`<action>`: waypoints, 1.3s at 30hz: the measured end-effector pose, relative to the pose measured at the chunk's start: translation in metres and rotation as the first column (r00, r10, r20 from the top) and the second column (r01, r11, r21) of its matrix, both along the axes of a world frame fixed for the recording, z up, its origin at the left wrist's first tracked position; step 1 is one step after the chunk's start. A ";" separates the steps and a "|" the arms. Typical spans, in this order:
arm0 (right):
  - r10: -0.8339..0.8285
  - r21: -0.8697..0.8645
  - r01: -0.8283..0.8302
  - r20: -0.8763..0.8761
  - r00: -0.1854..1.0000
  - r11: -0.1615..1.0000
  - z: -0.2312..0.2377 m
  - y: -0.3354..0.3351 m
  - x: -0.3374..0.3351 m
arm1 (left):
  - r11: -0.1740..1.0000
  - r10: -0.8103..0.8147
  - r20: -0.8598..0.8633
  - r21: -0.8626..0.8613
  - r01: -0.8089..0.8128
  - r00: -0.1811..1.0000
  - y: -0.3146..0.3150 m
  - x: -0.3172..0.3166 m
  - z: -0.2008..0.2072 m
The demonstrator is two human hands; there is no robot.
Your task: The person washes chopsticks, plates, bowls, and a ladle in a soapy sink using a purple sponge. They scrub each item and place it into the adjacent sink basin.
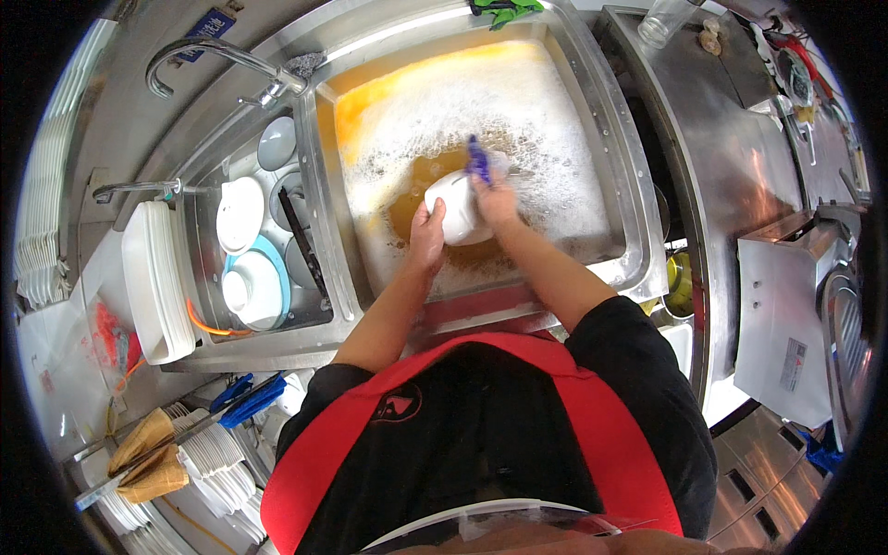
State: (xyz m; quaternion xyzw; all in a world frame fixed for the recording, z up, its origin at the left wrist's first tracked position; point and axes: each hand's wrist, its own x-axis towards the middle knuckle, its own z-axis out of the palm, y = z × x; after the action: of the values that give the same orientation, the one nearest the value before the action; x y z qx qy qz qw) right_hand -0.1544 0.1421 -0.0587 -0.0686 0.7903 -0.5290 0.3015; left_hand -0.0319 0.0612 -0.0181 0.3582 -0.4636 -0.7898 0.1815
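Over a sink basin [632, 222] of foamy, yellowish-brown water, my left hand [427, 239] grips a white bowl [460, 215] by its left side, fingers and thumb closed on it. My right hand [497, 202] is at the bowl's upper right edge and holds a purple scrubber [478, 159]. Motion smears the scrubber, so whether it is a brush or a pad is unclear. White suds [462, 102] cover most of the water, with a brown gap around the bowl.
A smaller basin on the left holds a white oval dish [240, 215], a light-blue bowl [282, 289] and several other dishes. Two curved taps [217, 46] rise behind it. White trays [159, 282] stand at its left. A steel counter [712, 120] runs along the right.
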 end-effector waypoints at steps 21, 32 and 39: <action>0.285 -0.128 -0.441 -0.600 0.747 0.888 0.106 0.032 0.016 | 0.982 -0.184 -0.282 -0.010 0.189 0.942 -0.017 -0.002 0.031; -0.086 -0.067 0.093 0.098 0.991 0.993 0.045 0.010 -0.065 | 0.959 -0.284 -0.226 -0.073 0.275 0.932 -0.003 0.008 0.072; -0.392 -0.367 0.598 0.499 0.773 0.712 0.020 0.054 -0.053 | 0.919 -0.384 -0.214 0.005 0.394 0.898 -0.022 0.013 0.099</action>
State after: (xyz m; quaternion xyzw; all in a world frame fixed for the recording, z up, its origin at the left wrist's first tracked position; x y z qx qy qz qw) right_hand -0.2072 0.1966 -0.0390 0.1791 0.5349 -0.7820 0.2651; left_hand -0.0191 0.0393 0.0809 0.1775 -0.4851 -0.8542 0.0592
